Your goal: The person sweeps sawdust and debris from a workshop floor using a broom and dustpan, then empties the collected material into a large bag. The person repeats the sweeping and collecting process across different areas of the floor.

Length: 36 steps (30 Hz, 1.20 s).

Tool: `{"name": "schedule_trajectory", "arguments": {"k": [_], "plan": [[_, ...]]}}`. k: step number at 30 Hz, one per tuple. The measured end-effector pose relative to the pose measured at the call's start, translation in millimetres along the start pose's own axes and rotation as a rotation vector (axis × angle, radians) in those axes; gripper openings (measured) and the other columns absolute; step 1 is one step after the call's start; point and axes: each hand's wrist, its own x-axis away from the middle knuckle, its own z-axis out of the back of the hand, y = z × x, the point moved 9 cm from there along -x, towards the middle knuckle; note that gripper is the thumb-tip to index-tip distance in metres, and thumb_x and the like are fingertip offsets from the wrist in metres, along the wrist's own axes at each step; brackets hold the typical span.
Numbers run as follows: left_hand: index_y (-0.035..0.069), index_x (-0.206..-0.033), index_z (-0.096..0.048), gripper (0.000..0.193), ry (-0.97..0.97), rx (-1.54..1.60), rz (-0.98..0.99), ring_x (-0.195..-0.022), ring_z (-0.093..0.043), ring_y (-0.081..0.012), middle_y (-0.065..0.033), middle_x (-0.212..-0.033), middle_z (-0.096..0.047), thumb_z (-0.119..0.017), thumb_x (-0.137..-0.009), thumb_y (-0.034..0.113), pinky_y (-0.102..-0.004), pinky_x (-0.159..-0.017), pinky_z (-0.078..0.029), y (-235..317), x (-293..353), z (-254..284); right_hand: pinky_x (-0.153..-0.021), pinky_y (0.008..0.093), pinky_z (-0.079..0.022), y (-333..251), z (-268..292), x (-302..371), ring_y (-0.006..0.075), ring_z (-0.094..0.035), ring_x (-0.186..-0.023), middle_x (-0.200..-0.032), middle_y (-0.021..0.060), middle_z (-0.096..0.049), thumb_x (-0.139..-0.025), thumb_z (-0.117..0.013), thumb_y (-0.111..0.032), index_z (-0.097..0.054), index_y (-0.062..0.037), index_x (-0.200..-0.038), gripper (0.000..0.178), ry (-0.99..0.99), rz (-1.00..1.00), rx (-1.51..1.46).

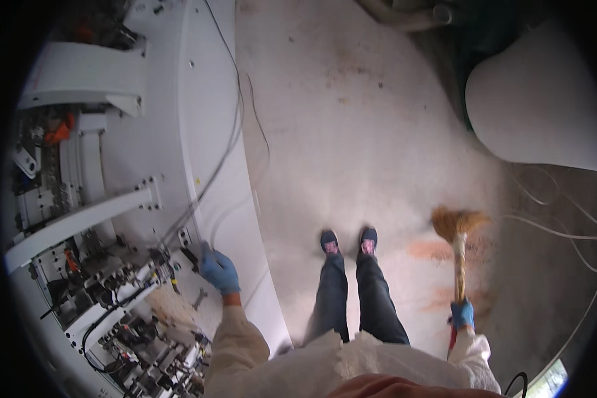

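The closed right hand [463, 312] grips a broom [460, 265] that, swung rightward, could snag white tubing [561, 234]; the left hand [220, 272] shows neither opening nor hold clearly.

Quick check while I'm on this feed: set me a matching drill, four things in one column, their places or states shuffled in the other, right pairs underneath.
Things
1. Straw-bristled broom with a pale handle
2. Blue-gloved left hand
3. Pair of dark shoes with pink laces
4. Large white panel with a rounded edge

Places or states
A. At the upper right of the view
B. In the grip of the blue-gloved right hand
C. Side by side on the pale, stained floor
D. At the white machine table, on the left

Pairs: 1-B, 2-D, 3-C, 4-A
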Motion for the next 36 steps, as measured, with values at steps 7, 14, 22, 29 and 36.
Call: {"name": "schedule_trajectory", "arguments": {"k": [7,14,22,29,36], "plan": [[0.005,-0.117,-0.061,0.035,-0.554,-0.518,-0.097,-0.078,-0.069,-0.0315,-0.0135,-0.084,-0.068,-0.061,-0.083,0.014,-0.0434,-0.065,-0.051,1.1,50.5,-82.2,-0.038,0.0374,-0.053,9.6,-16.6,30.5,0.0239,-0.06,-0.044,-0.08,0.0123,-0.064,-0.091,-0.057,-0.01,-0.051,-0.0054,-0.137,0.047,-0.054,-0.135,-0.522],[0.008,-0.109,-0.058,0.033,-0.728,-0.522,-0.004,-0.085,-0.07,-0.0318,-0.0121,-0.095,-0.069,-0.066,-0.079,0.016,-0.0461,-0.073,-0.052,26.2,93.5,-85.6,-0.039,0.035,-0.052,-114.0,-36.5,19.9,0.0218,-0.062,-0.048,-0.078,0.0108,-0.063,-0.091,-0.062,-0.014,-0.04,-0.0059,-0.149,0.063,-0.229,0.003,-0.63],[0.009,-0.109,-0.059,0.03,-0.799,-0.352,-0.008,-0.088,-0.069,-0.0351,-0.0148,-0.097,-0.069,-0.057,-0.084,0.024,-0.0499,-0.078,-0.052,73.6,122.7,-82.9,-0.062,0.0394,-0.059,-305.4,-72.5,-19.8,0.0288,-0.072,-0.061,-0.082,0.0235,-0.071,-0.09,-0.061,-0.033,-0.04,-0.0033,-0.148,0.069,-0.282,0.45,-0.167],[0.008,-0.115,-0.06,0.039,-0.997,-0.161,-0.133,-0.096,-0.066,-0.0409,-0.0213,-0.105,-0.068,-0.055,-0.085,0.033,-0.0525,-0.084,-0.051,104.2,96.4,-122.6,-0.082,0.0505,-0.055,-566.6,-106.9,-59.0,0.0414,-0.07,-0.089,-0.093,0.0251,-0.071,-0.089,-0.05,-0.027,-0.059,-0.0104,-0.13,0.045,-0.247,0.599,0.044],[0.009,-0.122,-0.061,0.045,-0.946,-0.019,-0.2,-0.096,-0.067,-0.0399,-0.0216,-0.1,-0.07,-0.057,-0.085,0.036,-0.0505,-0.084,-0.053,135.5,-8.6,-127.0,-0.085,0.0504,-0.055,-535.7,-78.3,-107.7,0.0421,-0.068,-0.096,-0.101,0.024,-0.071,-0.087,-0.054,-0.028,-0.068,-0.0115,-0.114,0.035,-0.063,0.516,0.276]]}}
